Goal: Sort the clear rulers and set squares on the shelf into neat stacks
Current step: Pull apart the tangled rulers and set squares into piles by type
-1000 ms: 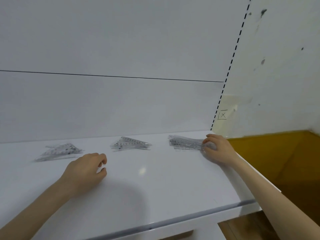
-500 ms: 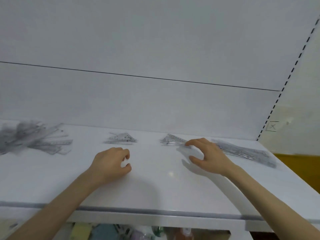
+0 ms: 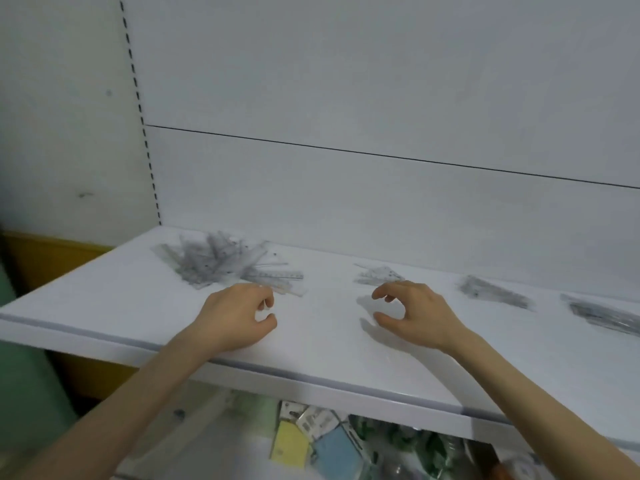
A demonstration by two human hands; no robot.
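- Your left hand (image 3: 239,317) rests on the shelf (image 3: 322,344) near the front edge, its fingers loosely curled and its thumb just off the index finger; it grips nothing.
- Your right hand (image 3: 415,313) hovers beside it, fingers arched and thumb spread apart, empty.
- The loose pile (image 3: 214,261) lies toward the back left corner; its rulers and set squares fan out in many directions, with no common axis.
- One ruler (image 3: 277,276) at the pile's front right lies lengthwise along the shelf, just beyond your left fingertips; I cannot tell whether they touch it.
- A small set-square stack (image 3: 377,274) sits just behind your right fingers; it is too blurred to tell where it points.
- A second stack (image 3: 495,294) lies further right, its long axis running from back left to front right.
- The ruler stack (image 3: 609,315) lies toward the right end of the shelf on the same slant, cut off by the picture.
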